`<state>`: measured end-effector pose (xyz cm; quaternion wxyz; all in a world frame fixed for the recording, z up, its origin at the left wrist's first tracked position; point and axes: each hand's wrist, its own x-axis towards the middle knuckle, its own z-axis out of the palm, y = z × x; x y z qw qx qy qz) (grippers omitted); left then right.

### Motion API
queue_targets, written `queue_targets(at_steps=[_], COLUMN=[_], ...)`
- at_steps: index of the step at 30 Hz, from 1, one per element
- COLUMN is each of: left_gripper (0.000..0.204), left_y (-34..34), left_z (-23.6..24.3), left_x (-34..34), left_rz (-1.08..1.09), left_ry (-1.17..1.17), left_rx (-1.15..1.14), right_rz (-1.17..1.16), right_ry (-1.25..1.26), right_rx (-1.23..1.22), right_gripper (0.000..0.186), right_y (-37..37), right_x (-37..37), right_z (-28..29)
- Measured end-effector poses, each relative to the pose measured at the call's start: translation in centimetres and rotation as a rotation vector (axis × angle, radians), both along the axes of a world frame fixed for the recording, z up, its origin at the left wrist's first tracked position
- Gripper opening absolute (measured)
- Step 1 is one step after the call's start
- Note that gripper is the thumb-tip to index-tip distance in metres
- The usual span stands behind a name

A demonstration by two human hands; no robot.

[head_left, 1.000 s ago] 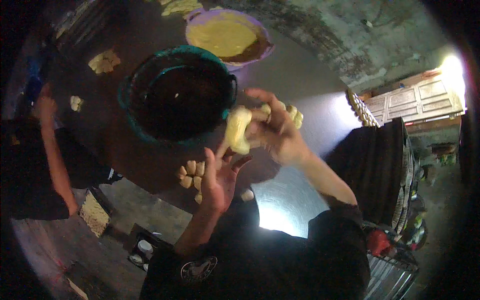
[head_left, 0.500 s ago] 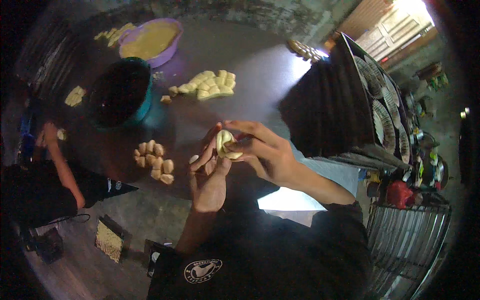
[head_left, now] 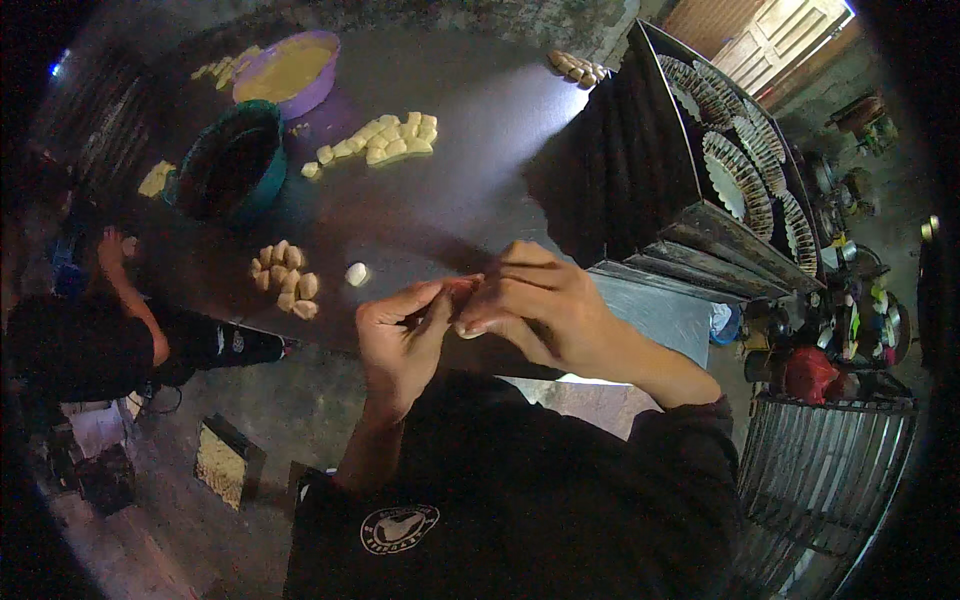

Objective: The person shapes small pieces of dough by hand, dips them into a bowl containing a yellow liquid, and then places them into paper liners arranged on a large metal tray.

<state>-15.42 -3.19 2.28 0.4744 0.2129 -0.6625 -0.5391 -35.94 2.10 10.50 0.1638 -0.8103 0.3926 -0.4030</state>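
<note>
My left hand (head_left: 400, 335) and my right hand (head_left: 545, 305) meet over the near edge of the dark table, fingers bent and pressed together. They close round a piece of pale dough, now almost wholly hidden; only a light sliver shows below the right fingers. Left of my left hand, a small whitish ball (head_left: 357, 273) rests on the table, apart from the fingers. Beside it lies a cluster of brownish shaped dough pieces (head_left: 285, 278). Farther back, pale yellow dough lumps (head_left: 395, 138) sit close together.
At the back left stand a teal tub (head_left: 270, 185) with dark contents and a purple basin (head_left: 325, 75) of yellow mass. A co-worker's hand (head_left: 113, 250) is at the left edge. Dark stacked trays (head_left: 690, 235) holding fluted moulds (head_left: 735, 175) rise at right. More shaped pieces (head_left: 577, 68) lie far back.
The dough opened out between my fingers has become hidden as both hands closed round it. The whitish ball, earlier by my left fingers, now shows apart from them. The view has shifted.
</note>
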Motion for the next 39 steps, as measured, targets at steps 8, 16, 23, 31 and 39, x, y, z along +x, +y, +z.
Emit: queue_targets(at_steps=[8,16,23,31,39], left_gripper=[0.021,0.027,0.035,0.043,0.035], left_y=[-1.0,-3.6,-3.8,-12.1,-15.9], left_z=[-2.6,-12.6,-22.5,-15.7,-15.7], left_x=[1.7,4.9,8.3,12.6,17.8], left_rz=[-0.167,-0.001,0.015,0.594,0.301], left_ry=[0.163,0.203,0.344,-0.370,-0.584], left_rx=[0.146,0.290,0.439,0.322,-0.065], right_rz=[-0.094,-0.056,-0.064,-0.263,-0.142], right_ry=[-0.231,0.197,-0.374,-0.027,0.246], right_rx=[0.203,0.132,0.901,0.828,0.415], right_gripper=[0.028,0.051,0.059,0.048,0.040], right_y=[-1.8,-6.9,-11.1,-20.3,-26.6], right_x=[2.9,6.2,9.9,12.8,11.8], right_z=[0.7,-1.6,-11.9,-20.7,-25.8])
